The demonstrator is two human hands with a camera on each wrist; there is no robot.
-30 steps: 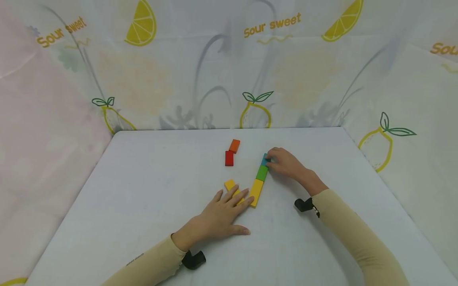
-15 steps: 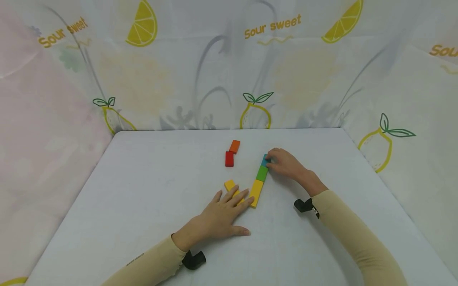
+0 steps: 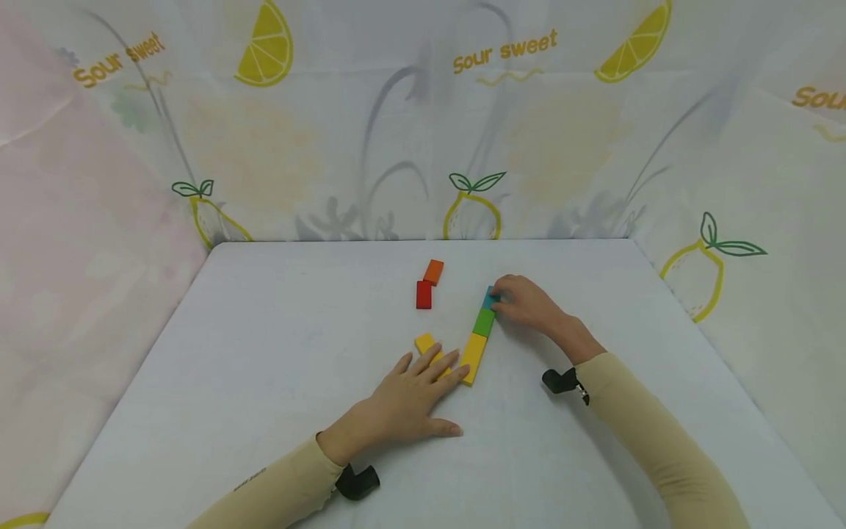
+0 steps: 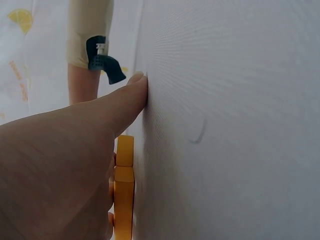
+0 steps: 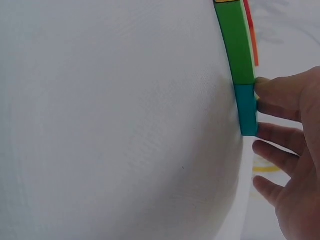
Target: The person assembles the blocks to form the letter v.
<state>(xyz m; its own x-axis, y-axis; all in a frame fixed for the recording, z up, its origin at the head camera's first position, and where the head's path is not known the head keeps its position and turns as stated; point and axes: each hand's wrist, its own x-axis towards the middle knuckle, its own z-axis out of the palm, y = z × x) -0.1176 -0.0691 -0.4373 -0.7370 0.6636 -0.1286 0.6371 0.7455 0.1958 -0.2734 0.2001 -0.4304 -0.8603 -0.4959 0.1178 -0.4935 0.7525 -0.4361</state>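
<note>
My left hand (image 3: 411,400) lies spread with straight fingers over two yellow blocks. Its fingertips reach across the left yellow block (image 3: 425,342) and onto the lower end of the right yellow block (image 3: 474,356). In the left wrist view the thumb stretches out above the table, apart from the yellow block (image 4: 124,202). At the far end of a slanting row, my right hand (image 3: 526,303) pinches a blue block (image 5: 246,112) with thumb and fingers. A green block (image 3: 484,322) sits between the blue block and the right yellow block, end to end with both.
A red block (image 3: 424,294) and an orange block (image 3: 433,272) lie near each other, corners close, left of the row's far end. The white table (image 3: 264,323) backs onto a lemon-printed cloth (image 3: 344,132). Each wrist wears a black camera mount (image 3: 560,380).
</note>
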